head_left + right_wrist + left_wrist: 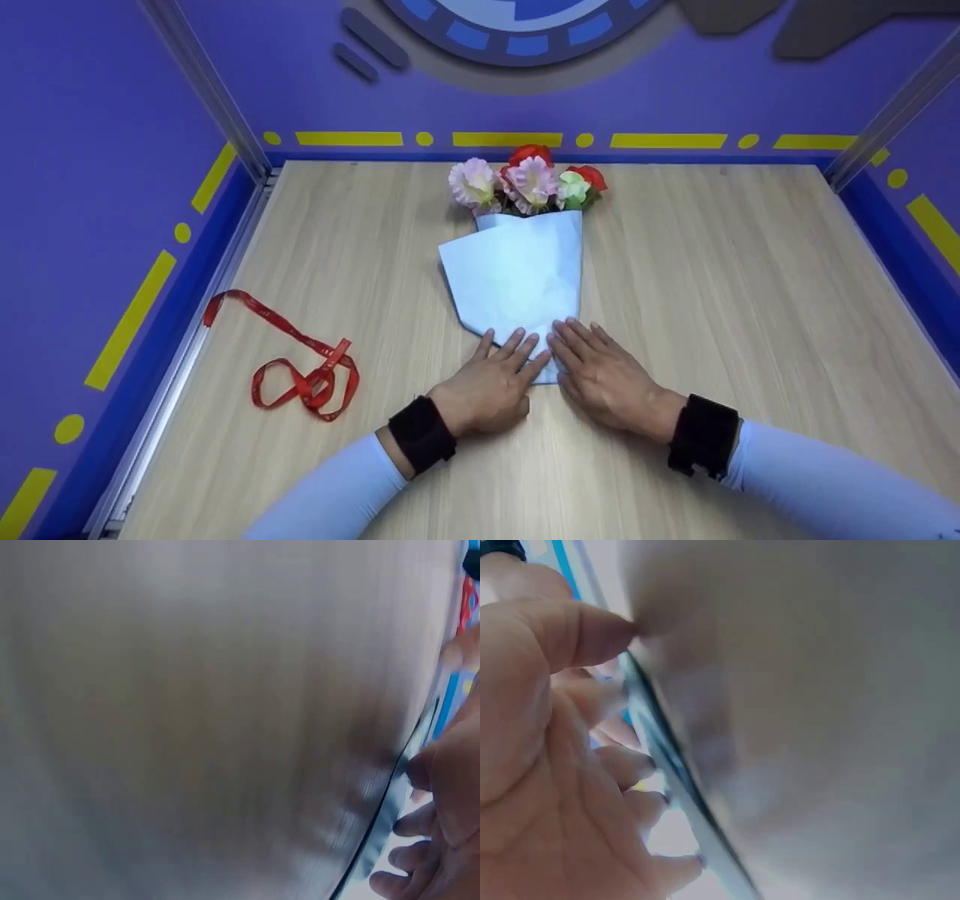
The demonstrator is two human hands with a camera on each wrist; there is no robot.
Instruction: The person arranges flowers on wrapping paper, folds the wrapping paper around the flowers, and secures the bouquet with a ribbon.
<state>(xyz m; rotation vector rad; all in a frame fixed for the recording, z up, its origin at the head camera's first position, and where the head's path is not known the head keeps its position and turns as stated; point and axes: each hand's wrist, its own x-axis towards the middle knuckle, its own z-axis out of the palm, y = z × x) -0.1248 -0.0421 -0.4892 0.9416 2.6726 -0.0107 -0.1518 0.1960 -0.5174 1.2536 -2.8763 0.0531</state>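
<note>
A bunch of flowers lies on the table, with pink blooms (533, 182), red blooms and a pale green bloom (574, 187) above a light blue wrapping paper (514, 277). My left hand (491, 386) rests on the paper's narrow lower end from the left, fingers spread and fairly straight. From the right, my right hand (611, 379) presses on the same end with extended fingers. Each wrist view shows the paper's edge (671, 757) under the fingertips, close to the tabletop. Stems are hidden inside the paper.
A red ribbon (334, 358) lies loosely looped on the wooden table (712, 262), left of the bouquet. Purple-blue panels (112, 112) with yellow marks wall the table at the back and both sides.
</note>
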